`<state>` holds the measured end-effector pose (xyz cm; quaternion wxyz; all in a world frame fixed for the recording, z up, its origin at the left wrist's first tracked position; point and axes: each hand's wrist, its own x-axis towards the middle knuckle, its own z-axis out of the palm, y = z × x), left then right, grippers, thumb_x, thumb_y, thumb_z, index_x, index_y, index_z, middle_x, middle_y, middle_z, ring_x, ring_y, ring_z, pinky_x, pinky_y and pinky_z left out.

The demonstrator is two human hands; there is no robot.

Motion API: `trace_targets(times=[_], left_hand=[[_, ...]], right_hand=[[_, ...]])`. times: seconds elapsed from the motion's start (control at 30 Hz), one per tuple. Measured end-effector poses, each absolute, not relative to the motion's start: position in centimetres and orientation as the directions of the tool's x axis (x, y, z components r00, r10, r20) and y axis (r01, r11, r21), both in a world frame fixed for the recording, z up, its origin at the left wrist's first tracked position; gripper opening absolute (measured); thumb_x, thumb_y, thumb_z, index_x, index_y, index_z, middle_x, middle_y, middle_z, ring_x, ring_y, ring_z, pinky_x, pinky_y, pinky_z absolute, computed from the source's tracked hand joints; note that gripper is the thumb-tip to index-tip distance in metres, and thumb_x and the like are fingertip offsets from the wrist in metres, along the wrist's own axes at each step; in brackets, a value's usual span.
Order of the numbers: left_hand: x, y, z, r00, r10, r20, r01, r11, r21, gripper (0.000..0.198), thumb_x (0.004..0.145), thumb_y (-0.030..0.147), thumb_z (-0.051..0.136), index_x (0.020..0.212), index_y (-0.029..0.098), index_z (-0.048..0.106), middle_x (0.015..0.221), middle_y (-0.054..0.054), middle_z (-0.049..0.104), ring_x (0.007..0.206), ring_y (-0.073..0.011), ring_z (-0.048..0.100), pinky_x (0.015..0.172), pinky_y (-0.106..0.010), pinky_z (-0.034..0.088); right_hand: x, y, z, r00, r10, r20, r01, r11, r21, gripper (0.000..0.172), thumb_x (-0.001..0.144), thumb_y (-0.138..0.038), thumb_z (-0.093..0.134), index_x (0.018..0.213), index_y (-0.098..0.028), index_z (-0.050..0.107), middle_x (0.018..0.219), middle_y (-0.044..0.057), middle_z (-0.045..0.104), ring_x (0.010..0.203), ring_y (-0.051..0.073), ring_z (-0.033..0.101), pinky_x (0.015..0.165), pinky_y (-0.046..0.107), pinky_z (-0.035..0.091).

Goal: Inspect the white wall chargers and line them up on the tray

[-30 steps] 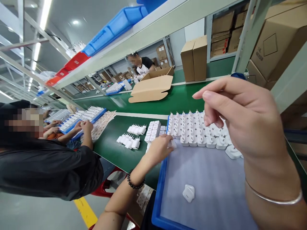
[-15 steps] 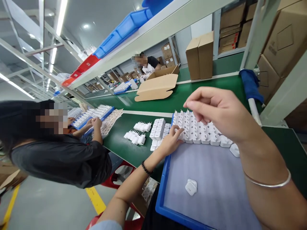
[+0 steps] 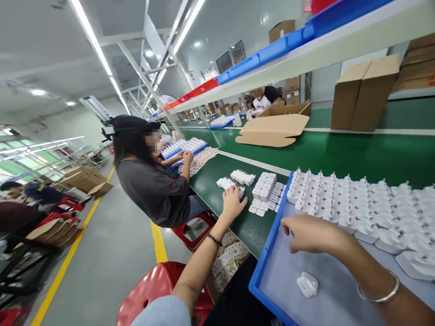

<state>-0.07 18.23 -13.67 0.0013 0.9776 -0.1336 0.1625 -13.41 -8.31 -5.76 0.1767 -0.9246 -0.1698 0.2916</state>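
My left hand (image 3: 234, 203) reaches over the green tabletop, fingers spread on the near row of white plastic plug-like pieces (image 3: 224, 183) with thin metal pins. Whether it touches one is hidden behind the fingers. Beside it stand stacked white rounded-square pieces (image 3: 264, 186). My right hand (image 3: 311, 234) hovers above the front of a blue-rimmed tray (image 3: 268, 253), fingers bent downward, thumb apart, nothing visible in them. Behind it, rows of white pieces (image 3: 343, 199) with small metal tips fill the tray's far part. One loose white piece (image 3: 307, 284) lies on the tray's bare front.
On my left a co-worker in a dark shirt (image 3: 152, 190) works at another blue tray (image 3: 185, 148). An open cardboard box (image 3: 272, 129) and tall cartons (image 3: 365, 95) stand across the bench. A shelf with blue bins (image 3: 265, 56) hangs above. A red stool (image 3: 152, 294) is below left.
My left hand has moved from the tray's edge leftward to the pinned pieces. My right hand has lowered toward the tray's front left. The view has turned left.
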Motion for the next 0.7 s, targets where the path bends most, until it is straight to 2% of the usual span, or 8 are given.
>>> trace_targets(times=[0.13, 0.23, 0.3, 0.43, 0.5, 0.53, 0.6, 0.7], left_hand=[[0.3, 18.6, -14.5, 0.924, -0.228, 0.308, -0.229, -0.973, -0.033, 0.031, 0.097, 0.032, 0.067, 0.123, 0.015, 0.063, 0.125, -0.010, 0.063, 0.115, -0.0260, 0.062, 0.102, -0.048, 0.052], [0.3, 18.5, -15.2, 0.917, -0.216, 0.337, -0.226, -0.974, -0.007, 0.030, 0.099, 0.033, 0.066, 0.122, 0.015, 0.064, 0.123, -0.009, 0.065, 0.112, -0.0241, 0.064, 0.098, -0.046, 0.055], [0.3, 18.4, -15.6, 0.910, -0.218, 0.354, -0.241, -0.970, 0.021, 0.030, 0.099, 0.030, 0.064, 0.125, 0.015, 0.062, 0.124, -0.011, 0.064, 0.109, -0.0240, 0.065, 0.096, -0.044, 0.057], [0.4, 18.4, -16.3, 0.894, -0.253, 0.370, -0.315, -0.942, 0.118, 0.037, 0.098, 0.031, 0.058, 0.129, 0.011, 0.059, 0.138, -0.023, 0.054, 0.112, -0.0308, 0.067, 0.099, -0.048, 0.056], [0.9, 18.3, -16.5, 0.882, -0.295, 0.368, -0.377, -0.910, 0.173, 0.035, 0.101, 0.028, 0.047, 0.130, 0.012, 0.058, 0.140, -0.024, 0.052, 0.121, -0.0321, 0.064, 0.104, -0.049, 0.053], [1.2, 18.3, -16.5, 0.876, -0.317, 0.365, -0.405, -0.893, 0.198, 0.035, 0.102, 0.023, 0.040, 0.129, 0.011, 0.059, 0.140, -0.023, 0.052, 0.125, -0.0314, 0.062, 0.106, -0.047, 0.053], [1.6, 18.4, -16.6, 0.866, -0.356, 0.350, -0.449, -0.862, 0.235, 0.042, 0.099, 0.012, 0.031, 0.130, 0.011, 0.059, 0.140, -0.022, 0.053, 0.118, -0.0273, 0.065, 0.103, -0.042, 0.055], [1.8, 18.7, -16.5, 0.853, -0.398, 0.339, -0.489, -0.837, 0.247, 0.052, 0.092, 0.004, 0.031, 0.134, 0.012, 0.061, 0.149, -0.022, 0.047, 0.107, -0.0251, 0.067, 0.098, -0.042, 0.057]], right_hand=[[-13.8, -6.6, -6.8, 0.746, 0.398, -0.534, 0.271, -0.914, -0.303, 0.028, 0.093, -0.035, 0.075, 0.111, -0.015, 0.066, 0.105, 0.005, 0.067, 0.089, 0.017, 0.064, 0.080, 0.034, 0.056], [-13.9, -4.4, -7.4, 0.714, 0.358, -0.602, 0.299, -0.933, -0.201, 0.025, 0.096, -0.035, 0.074, 0.109, -0.014, 0.068, 0.107, 0.006, 0.069, 0.093, 0.018, 0.068, 0.083, 0.036, 0.059], [-13.8, -3.8, -7.7, 0.691, 0.353, -0.630, 0.305, -0.933, -0.188, 0.027, 0.097, -0.034, 0.074, 0.114, -0.015, 0.069, 0.113, 0.007, 0.070, 0.100, 0.021, 0.069, 0.088, 0.039, 0.060], [-13.7, -5.7, -8.8, 0.640, 0.410, -0.649, 0.276, -0.912, -0.304, 0.036, 0.098, -0.036, 0.072, 0.126, -0.015, 0.066, 0.123, 0.009, 0.069, 0.109, 0.024, 0.068, 0.095, 0.045, 0.059], [-14.4, -7.4, -9.7, 0.627, 0.452, -0.635, 0.247, -0.888, -0.388, 0.038, 0.097, -0.035, 0.073, 0.129, -0.016, 0.064, 0.128, 0.010, 0.066, 0.110, 0.024, 0.067, 0.095, 0.046, 0.058], [-15.0, -8.1, -10.3, 0.635, 0.464, -0.618, 0.230, -0.876, -0.423, 0.040, 0.097, -0.035, 0.073, 0.131, -0.016, 0.063, 0.131, 0.010, 0.064, 0.110, 0.024, 0.066, 0.095, 0.046, 0.058], [-16.5, -9.0, -11.5, 0.676, 0.474, -0.564, 0.204, -0.856, -0.474, 0.041, 0.096, -0.034, 0.072, 0.132, -0.017, 0.061, 0.134, 0.011, 0.061, 0.109, 0.024, 0.065, 0.093, 0.045, 0.058], [-18.7, -9.3, -13.0, 0.757, 0.460, -0.465, 0.192, -0.836, -0.514, 0.038, 0.097, -0.035, 0.070, 0.129, -0.017, 0.061, 0.128, 0.009, 0.061, 0.106, 0.023, 0.063, 0.091, 0.042, 0.056]])
